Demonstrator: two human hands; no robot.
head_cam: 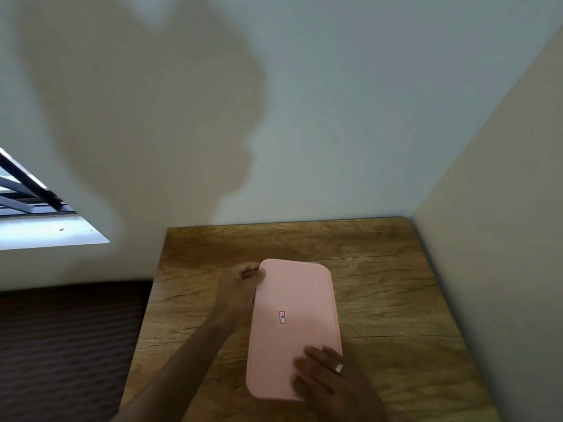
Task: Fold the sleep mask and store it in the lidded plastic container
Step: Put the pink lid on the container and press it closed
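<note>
A pink plastic container lid (292, 300) with a small red-framed label lies lengthwise on the wooden table (396, 300), covering the container below it. My left hand (240, 284) curls around the lid's far left corner, fingers pinching its edge. My right hand (329, 376), with a ring on one finger, rests flat on the lid's near right corner. The sleep mask is not visible.
The table stands in a corner, with a white wall behind and a beige wall close on the right. A dark ribbed surface (67, 345) lies left of the table. A window opening (36, 214) sits at the far left.
</note>
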